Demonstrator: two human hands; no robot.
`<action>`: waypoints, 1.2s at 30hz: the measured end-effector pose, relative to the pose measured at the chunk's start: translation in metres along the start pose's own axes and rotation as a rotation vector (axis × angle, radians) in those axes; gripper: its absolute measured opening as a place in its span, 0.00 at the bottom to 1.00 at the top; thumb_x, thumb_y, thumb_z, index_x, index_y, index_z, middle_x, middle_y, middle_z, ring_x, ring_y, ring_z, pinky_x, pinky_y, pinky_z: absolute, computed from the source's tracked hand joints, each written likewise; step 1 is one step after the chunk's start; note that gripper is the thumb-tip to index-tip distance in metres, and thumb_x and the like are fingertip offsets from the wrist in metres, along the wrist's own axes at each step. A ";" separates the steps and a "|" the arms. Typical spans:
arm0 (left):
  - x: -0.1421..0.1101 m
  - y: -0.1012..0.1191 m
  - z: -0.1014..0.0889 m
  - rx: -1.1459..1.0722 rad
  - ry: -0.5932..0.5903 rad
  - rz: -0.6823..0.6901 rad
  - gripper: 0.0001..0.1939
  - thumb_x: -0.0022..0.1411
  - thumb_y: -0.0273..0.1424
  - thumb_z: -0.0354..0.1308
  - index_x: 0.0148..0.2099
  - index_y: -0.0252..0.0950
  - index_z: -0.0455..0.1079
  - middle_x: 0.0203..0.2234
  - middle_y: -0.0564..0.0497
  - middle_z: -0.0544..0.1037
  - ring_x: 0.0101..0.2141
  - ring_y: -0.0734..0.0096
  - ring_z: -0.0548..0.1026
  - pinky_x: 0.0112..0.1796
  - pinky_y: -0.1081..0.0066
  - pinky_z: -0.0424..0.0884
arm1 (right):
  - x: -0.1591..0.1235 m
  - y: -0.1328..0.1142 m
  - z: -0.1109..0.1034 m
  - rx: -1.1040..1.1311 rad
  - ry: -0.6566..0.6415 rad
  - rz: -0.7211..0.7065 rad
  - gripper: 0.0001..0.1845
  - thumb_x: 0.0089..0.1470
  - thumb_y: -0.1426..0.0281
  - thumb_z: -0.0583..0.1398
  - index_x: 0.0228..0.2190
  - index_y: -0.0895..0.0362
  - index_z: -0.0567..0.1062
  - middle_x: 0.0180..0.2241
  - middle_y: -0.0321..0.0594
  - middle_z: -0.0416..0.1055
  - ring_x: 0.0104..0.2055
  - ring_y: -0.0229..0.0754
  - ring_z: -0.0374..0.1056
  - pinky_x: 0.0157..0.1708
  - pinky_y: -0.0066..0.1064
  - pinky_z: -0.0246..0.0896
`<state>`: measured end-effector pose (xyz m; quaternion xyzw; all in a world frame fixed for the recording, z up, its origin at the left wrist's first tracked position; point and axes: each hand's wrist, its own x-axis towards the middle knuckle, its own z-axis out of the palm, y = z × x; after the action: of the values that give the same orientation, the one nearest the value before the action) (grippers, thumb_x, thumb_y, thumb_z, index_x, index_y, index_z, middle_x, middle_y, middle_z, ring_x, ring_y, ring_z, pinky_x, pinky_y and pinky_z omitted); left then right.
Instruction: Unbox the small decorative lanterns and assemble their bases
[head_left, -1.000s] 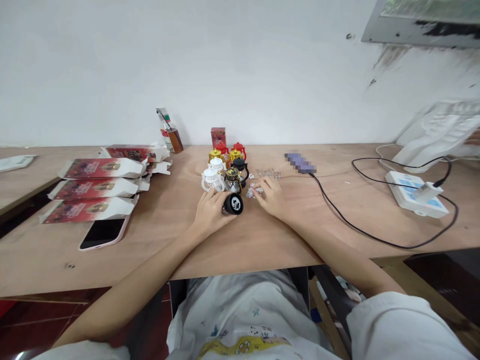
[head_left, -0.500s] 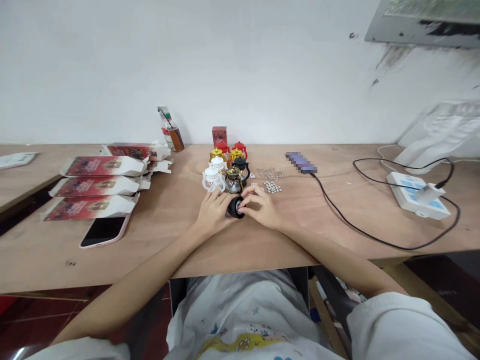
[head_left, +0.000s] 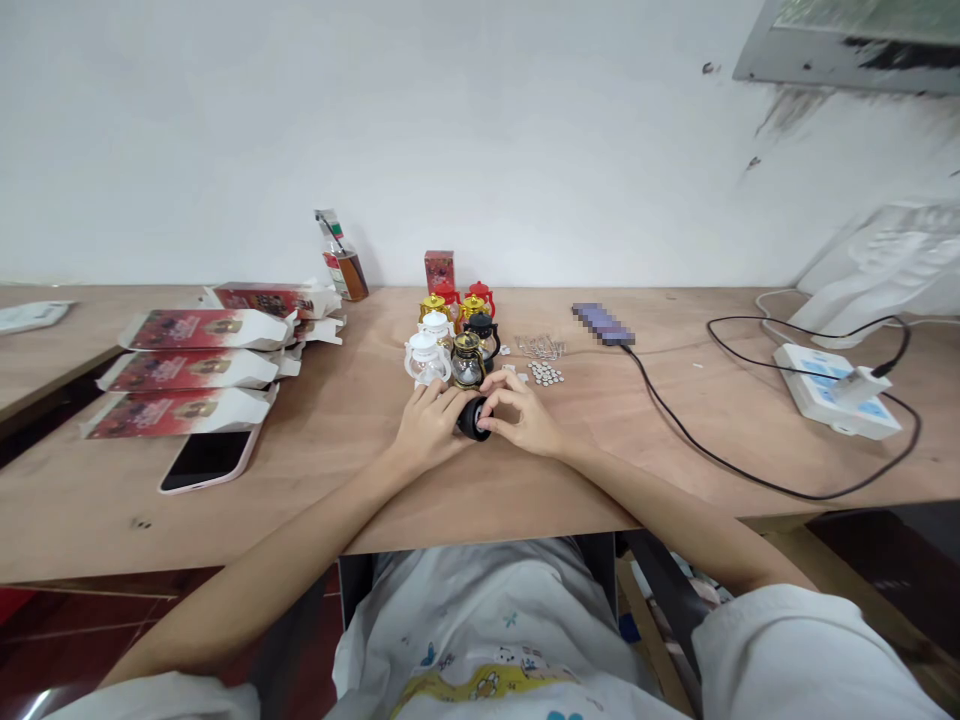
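My left hand (head_left: 431, 425) is closed around a small black lantern (head_left: 472, 420), tipped over so that its round hollow underside faces me. My right hand (head_left: 523, 415) has thumb and forefinger pinched together at that opening; whatever is between the fingertips is too small to make out. Just beyond my hands stand several miniature lanterns: white (head_left: 427, 358), black and gold (head_left: 468, 358), black (head_left: 484, 330), gold (head_left: 433, 305) and red (head_left: 481, 292). To their right lie a cluster of button cells (head_left: 545, 373) and a scatter of small metal pieces (head_left: 540, 347).
Opened red-and-white boxes (head_left: 195, 370) lie at left, partly over a phone (head_left: 210, 460). A bottle (head_left: 343, 262) and a small red box (head_left: 439, 270) stand by the wall. At right are a second phone (head_left: 602, 324), its black cable (head_left: 697, 450) and a power strip (head_left: 832, 390).
Both hands stay almost in place. The black lantern has turned slightly in my left hand, and my right fingertips still press at its underside.
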<state>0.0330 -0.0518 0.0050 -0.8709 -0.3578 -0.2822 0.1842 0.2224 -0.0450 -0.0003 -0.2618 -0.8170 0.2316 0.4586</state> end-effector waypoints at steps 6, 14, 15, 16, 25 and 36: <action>0.000 -0.001 0.001 -0.030 -0.010 -0.013 0.17 0.59 0.41 0.54 0.45 0.35 0.70 0.34 0.46 0.78 0.34 0.61 0.68 0.33 0.66 0.61 | 0.000 -0.001 0.000 -0.031 -0.015 -0.005 0.06 0.52 0.68 0.61 0.27 0.56 0.69 0.40 0.41 0.59 0.46 0.42 0.61 0.52 0.40 0.56; 0.001 -0.001 0.000 -0.055 0.014 -0.030 0.17 0.59 0.42 0.55 0.44 0.34 0.69 0.34 0.47 0.78 0.35 0.61 0.69 0.33 0.66 0.62 | -0.001 -0.003 0.002 -0.067 0.009 -0.042 0.06 0.54 0.68 0.59 0.28 0.56 0.68 0.39 0.42 0.60 0.45 0.41 0.62 0.50 0.40 0.58; 0.001 -0.001 0.000 -0.056 0.020 -0.032 0.17 0.58 0.41 0.56 0.44 0.34 0.69 0.34 0.47 0.78 0.35 0.61 0.69 0.33 0.66 0.62 | -0.001 -0.003 0.003 -0.073 0.031 -0.042 0.06 0.54 0.67 0.59 0.28 0.56 0.68 0.39 0.42 0.60 0.45 0.41 0.62 0.50 0.40 0.59; 0.001 -0.001 0.000 -0.056 0.025 -0.036 0.17 0.58 0.41 0.56 0.44 0.34 0.69 0.34 0.48 0.78 0.35 0.61 0.69 0.34 0.66 0.62 | -0.001 -0.003 0.003 -0.082 0.056 -0.039 0.06 0.53 0.67 0.59 0.28 0.55 0.69 0.39 0.42 0.61 0.45 0.41 0.62 0.50 0.40 0.59; 0.002 -0.001 -0.001 -0.065 0.021 -0.074 0.16 0.58 0.40 0.56 0.44 0.34 0.69 0.34 0.47 0.78 0.35 0.61 0.69 0.35 0.65 0.63 | -0.001 -0.002 0.005 -0.071 0.146 -0.050 0.04 0.52 0.67 0.61 0.28 0.54 0.74 0.38 0.40 0.64 0.43 0.40 0.64 0.47 0.38 0.62; 0.003 0.001 -0.004 -0.077 0.000 -0.113 0.17 0.57 0.41 0.56 0.44 0.34 0.69 0.33 0.46 0.77 0.36 0.60 0.69 0.36 0.65 0.64 | -0.001 -0.007 0.005 -0.021 0.150 0.023 0.07 0.54 0.65 0.59 0.28 0.55 0.71 0.39 0.41 0.64 0.45 0.42 0.63 0.50 0.41 0.58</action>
<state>0.0340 -0.0532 0.0100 -0.8557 -0.3952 -0.3059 0.1343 0.2169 -0.0520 0.0008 -0.2924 -0.7798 0.2081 0.5129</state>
